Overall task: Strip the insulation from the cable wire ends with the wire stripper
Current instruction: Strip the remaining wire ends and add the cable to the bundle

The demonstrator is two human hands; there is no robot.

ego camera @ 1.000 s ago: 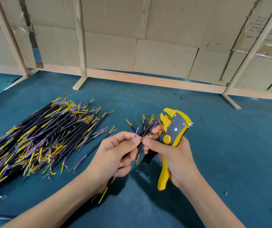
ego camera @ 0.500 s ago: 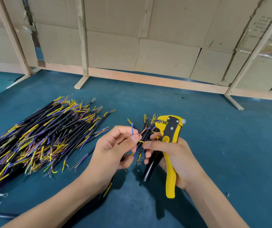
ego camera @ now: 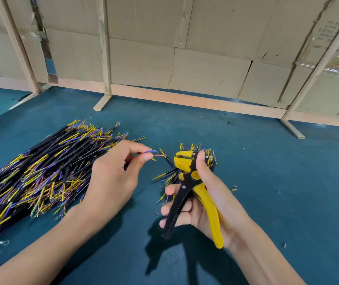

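Note:
My right hand (ego camera: 209, 204) grips a yellow and black wire stripper (ego camera: 193, 182), jaws pointing up and away, handles spread apart in my palm. My left hand (ego camera: 113, 177) pinches a black cable between thumb and forefinger; its thin blue, red and yellow wire ends (ego camera: 154, 153) stick out to the right, a short way left of the stripper's jaws and apart from them. A small bundle of black cables (ego camera: 197, 149) with yellow and blue tips lies on the blue mat behind the stripper, partly hidden by it.
A large heap of black cables (ego camera: 41, 171) with yellow, blue and purple wire ends covers the left of the blue mat (ego camera: 287, 182). Small insulation scraps (ego camera: 234, 187) dot the mat near my right hand. A cardboard wall (ego camera: 205, 48) on wooden frames closes the far side.
My hands have moved apart. The left hand now holds the cable's wire ends out on its own, and the right hand has turned the stripper upright with its handles spread.

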